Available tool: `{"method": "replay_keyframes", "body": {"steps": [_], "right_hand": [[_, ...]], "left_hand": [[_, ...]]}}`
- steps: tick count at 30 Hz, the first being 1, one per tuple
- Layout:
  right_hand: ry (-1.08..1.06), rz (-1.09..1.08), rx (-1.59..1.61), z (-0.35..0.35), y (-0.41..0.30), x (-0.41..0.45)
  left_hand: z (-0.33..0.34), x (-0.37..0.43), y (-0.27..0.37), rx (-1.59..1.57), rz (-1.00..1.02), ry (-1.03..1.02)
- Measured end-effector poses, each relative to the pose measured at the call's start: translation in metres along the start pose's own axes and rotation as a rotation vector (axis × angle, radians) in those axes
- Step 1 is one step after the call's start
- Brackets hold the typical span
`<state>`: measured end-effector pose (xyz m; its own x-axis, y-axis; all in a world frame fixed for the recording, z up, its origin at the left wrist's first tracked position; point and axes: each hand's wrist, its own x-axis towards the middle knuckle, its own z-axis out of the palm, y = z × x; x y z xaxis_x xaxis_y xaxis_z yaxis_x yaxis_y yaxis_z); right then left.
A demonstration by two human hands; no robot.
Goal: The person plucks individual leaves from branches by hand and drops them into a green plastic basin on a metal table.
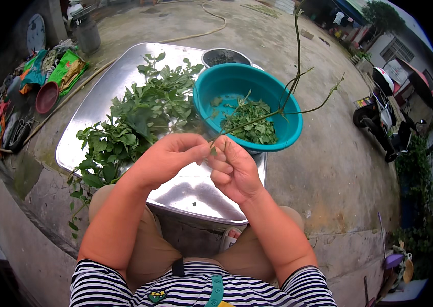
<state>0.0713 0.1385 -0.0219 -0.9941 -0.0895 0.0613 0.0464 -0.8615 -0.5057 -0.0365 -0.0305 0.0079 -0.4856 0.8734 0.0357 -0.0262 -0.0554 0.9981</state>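
Above the metal tabletop, my two hands meet at the lower end of a long, branching plant stem. It is mostly bare and rises to the upper right over the basin. My right hand grips it, fingers curled, with a small bit of leaf at the fingertips. Thumb and forefinger of my left hand pinch the same end. Left of the basin spreads a heap of leafy green stems, some drooping over the near left edge. The teal plastic basin holds plucked green leaves.
Behind the basin stands a metal bowl with dark contents. A hose crosses the concrete yard. Sacks and a red plastic bowl lie at left. A motorcycle is parked at right.
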Motion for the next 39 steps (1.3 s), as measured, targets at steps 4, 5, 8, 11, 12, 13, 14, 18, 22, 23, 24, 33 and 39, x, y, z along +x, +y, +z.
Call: {"method": "replay_keyframes", "body": {"steps": [4, 5, 8, 11, 12, 13, 14, 18, 22, 23, 24, 33, 39], "right_hand": [[0.023, -0.071, -0.165, 0.006, -0.008, 0.002], [0.089, -0.097, -0.339, 0.007, -0.009, 0.002], [0.115, -0.168, -0.709, 0.012, -0.007, 0.000], [0.158, -0.291, -1.067, 0.013, -0.006, -0.001], [0.149, -0.219, -0.877, 0.015, -0.006, -0.001], [0.137, -0.147, -0.685, 0.017, -0.007, -0.002], [0.137, -0.148, -0.684, 0.015, -0.007, -0.001], [-0.009, -0.176, -0.307, 0.012, -0.014, 0.002], [0.292, -0.615, -0.805, 0.000, -0.049, 0.001], [0.503, -0.723, -1.179, -0.011, -0.060, 0.001], [0.685, -0.843, -1.576, -0.019, -0.069, 0.005], [0.679, -0.907, -2.170, -0.011, -0.063, 0.009], [0.089, -0.331, -1.426, 0.000, 0.009, 0.017]], "left_hand": [[0.001, 0.000, 0.001, 0.011, 0.043, 0.042], [0.002, -0.001, 0.001, 0.012, 0.043, 0.044], [0.004, 0.000, 0.003, 0.099, 0.026, 0.087], [0.004, 0.000, 0.003, 0.150, -0.021, 0.082], [0.005, 0.000, 0.003, 0.152, -0.013, 0.079], [0.006, 0.001, 0.003, 0.155, -0.004, 0.077], [0.007, 0.001, 0.004, 0.156, -0.005, 0.077], [-0.001, -0.002, 0.009, 0.055, 0.073, 0.063], [-0.031, -0.006, 0.021, -0.195, 0.215, 0.231], [-0.042, -0.009, 0.025, -0.260, 0.267, 0.238], [-0.049, -0.011, 0.029, -0.292, 0.330, 0.241], [-0.084, -0.026, 0.040, -0.582, 0.578, 0.092], [-0.054, -0.025, 0.049, -0.675, 0.592, -0.029]]}}
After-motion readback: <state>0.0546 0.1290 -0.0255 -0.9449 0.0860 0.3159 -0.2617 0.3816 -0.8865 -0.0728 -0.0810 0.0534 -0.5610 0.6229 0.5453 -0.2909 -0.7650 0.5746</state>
